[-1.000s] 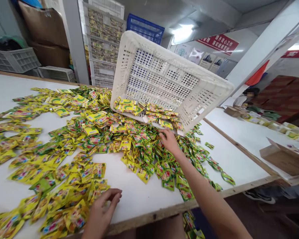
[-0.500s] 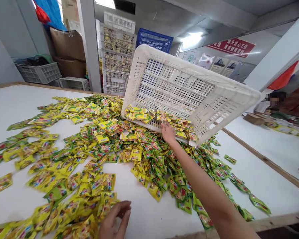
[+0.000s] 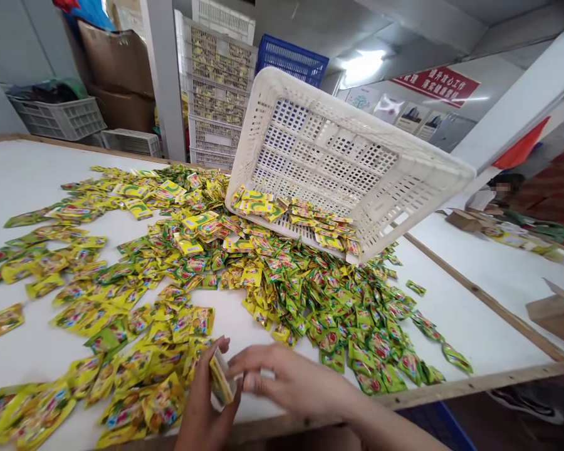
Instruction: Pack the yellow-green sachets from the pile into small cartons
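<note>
My left hand [image 3: 207, 401] grips a small flat carton [image 3: 222, 379], yellow with a pale open-looking end, between thumb and fingers above the table's near edge. My right hand [image 3: 286, 376] is beside it, with fingertips at the carton's right edge and thumb and fingers apart; whether they touch it is hard to tell. Yellow sachets [image 3: 136, 388] lie around my left hand, and a heap of green sachets [image 3: 352, 319] is beyond my right. Behind the heap, a white plastic crate [image 3: 357, 113] is tipped toward me, with several yellow cartons [image 3: 258, 203] along its lower side.
The white table [image 3: 451, 282] has a wooden edge [image 3: 479, 379] in front and a wooden strip on the right. A cardboard box [image 3: 557, 313] stands at right. Stacked crates [image 3: 220, 88] and a post [image 3: 164, 81] are behind. Another person [image 3: 502, 185] is at far right.
My right hand has left the tipped crate and come back toward my left hand. The left hand, which was empty, now holds a small carton. The view has shifted slightly.
</note>
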Tool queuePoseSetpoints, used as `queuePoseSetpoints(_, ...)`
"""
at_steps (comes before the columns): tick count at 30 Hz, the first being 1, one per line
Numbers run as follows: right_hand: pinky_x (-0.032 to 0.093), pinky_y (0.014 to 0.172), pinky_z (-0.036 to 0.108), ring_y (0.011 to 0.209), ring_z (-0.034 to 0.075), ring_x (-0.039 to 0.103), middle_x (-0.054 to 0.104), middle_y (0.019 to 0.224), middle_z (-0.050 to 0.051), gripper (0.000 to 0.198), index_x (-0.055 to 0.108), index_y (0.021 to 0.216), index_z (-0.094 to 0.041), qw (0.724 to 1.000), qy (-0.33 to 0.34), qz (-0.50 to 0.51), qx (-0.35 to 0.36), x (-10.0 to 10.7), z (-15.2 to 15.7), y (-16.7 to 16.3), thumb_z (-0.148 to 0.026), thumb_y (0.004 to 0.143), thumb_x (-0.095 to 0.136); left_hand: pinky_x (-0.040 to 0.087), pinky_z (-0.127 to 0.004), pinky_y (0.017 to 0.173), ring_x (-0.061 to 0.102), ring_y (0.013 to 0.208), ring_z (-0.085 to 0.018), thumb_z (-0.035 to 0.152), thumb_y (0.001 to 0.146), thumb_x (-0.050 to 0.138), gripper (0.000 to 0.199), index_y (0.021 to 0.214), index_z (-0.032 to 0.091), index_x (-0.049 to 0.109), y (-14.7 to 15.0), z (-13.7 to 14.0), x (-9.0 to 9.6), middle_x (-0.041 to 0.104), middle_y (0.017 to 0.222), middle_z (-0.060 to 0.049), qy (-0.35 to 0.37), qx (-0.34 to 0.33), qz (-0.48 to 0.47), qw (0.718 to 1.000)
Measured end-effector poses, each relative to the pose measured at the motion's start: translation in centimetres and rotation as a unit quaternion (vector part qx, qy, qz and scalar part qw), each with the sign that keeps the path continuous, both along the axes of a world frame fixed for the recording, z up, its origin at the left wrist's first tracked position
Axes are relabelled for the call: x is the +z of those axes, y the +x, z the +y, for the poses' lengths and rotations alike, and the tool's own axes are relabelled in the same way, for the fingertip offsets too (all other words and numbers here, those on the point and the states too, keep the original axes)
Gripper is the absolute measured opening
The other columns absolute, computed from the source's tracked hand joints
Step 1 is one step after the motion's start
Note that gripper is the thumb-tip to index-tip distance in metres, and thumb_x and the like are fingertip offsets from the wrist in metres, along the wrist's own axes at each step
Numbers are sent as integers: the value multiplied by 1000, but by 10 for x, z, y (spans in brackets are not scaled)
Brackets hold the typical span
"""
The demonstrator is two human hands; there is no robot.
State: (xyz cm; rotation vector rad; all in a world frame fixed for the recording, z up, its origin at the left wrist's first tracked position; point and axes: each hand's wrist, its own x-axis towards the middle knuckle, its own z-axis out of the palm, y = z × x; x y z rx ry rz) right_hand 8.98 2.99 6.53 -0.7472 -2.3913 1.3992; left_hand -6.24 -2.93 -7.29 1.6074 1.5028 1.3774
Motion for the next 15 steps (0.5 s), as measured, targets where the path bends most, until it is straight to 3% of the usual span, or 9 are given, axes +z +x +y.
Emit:
queuePoseSetpoints(3, 46, 71, 24, 75, 13, 60, 66, 86, 4, 29, 62, 98, -16, 980, 94, -17, -174, -18, 44, 4, -33, 90, 40, 42, -41, 92, 52, 108, -27, 35, 78, 54, 54, 127, 20, 38, 2, -3, 6, 49, 125, -13, -47, 41, -76, 995)
queuePoseSetpoints(5, 44, 77, 27, 83, 16, 59, 64, 91, 4, 21, 61, 95, -18, 918, 221, -60, -323, -35, 77, 9, -31, 85, 48, 44, -38, 89, 55, 101, -25, 40, 78, 52, 52, 126, 21, 42, 4, -4, 11, 51, 122, -12, -55, 57, -128, 989)
queuePoseSetpoints(7, 40, 85, 34, 97, 20, 54, 60, 102, 8, 23, 57, 102, -17, 877, 264, -85, -391, -50, 107, 12, -28, 83, 49, 44, -36, 87, 56, 97, -23, 43, 78, 51, 51, 124, 21, 45, 6, -5, 13, 54, 117, -10, -67, 58, -162, 983)
queuePoseSetpoints(11, 36, 90, 37, 108, 24, 46, 52, 114, 13, 33, 47, 113, -15, 846, 274, -136, -436, -64, 149, 13, -27, 82, 47, 44, -35, 85, 55, 95, -23, 46, 77, 51, 53, 124, 21, 45, 6, -5, 11, 58, 108, -9, -87, 48, -175, 980)
queuePoseSetpoints(15, 38, 83, 38, 101, 28, 51, 55, 109, 15, 40, 48, 109, -15, 842, 254, -216, -424, -66, 172, 8, -38, 77, 53, 44, -34, 83, 56, 92, -22, 46, 77, 52, 54, 124, 21, 45, 5, -3, 8, 60, 104, -8, -83, 44, -173, 980)
